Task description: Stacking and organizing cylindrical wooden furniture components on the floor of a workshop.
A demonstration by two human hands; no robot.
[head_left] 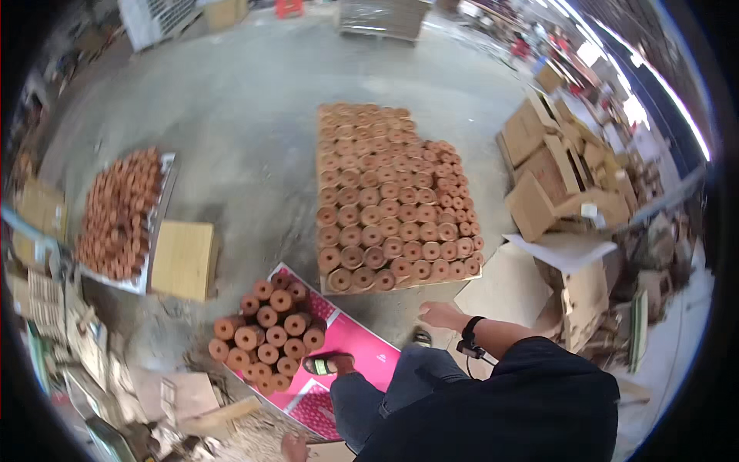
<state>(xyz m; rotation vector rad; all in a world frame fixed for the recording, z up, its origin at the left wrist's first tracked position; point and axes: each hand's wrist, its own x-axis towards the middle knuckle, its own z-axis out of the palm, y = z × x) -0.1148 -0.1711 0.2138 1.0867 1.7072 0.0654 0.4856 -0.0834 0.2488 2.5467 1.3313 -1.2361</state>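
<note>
My right hand (443, 316) hangs in front of my body, fingers loosely apart and nothing in them. A black band (471, 331) circles that wrist. Low in the picture, part of my left hand (294, 446) shows beside my leg, its fingers too little visible to judge. Closest to my feet is a heap of reddish-brown cylinders (267, 353) with centre holes, piled on a pink printed sheet (369, 356). One sandalled foot (329, 363) is on that sheet. Ahead, beyond my right hand, a large block of similar cylinders (389, 208) stands in rows on a flat board. Neither hand touches any cylinder.
Another pile of small reddish-brown pieces (119, 215) lies on a pallet at left, beside a light wooden box (183, 260). Opened cardboard boxes (546, 162) and flattened cardboard (508, 285) crowd the right. Scrap wood and board (177, 396) litter the lower left. Grey concrete floor (246, 100) stretches ahead.
</note>
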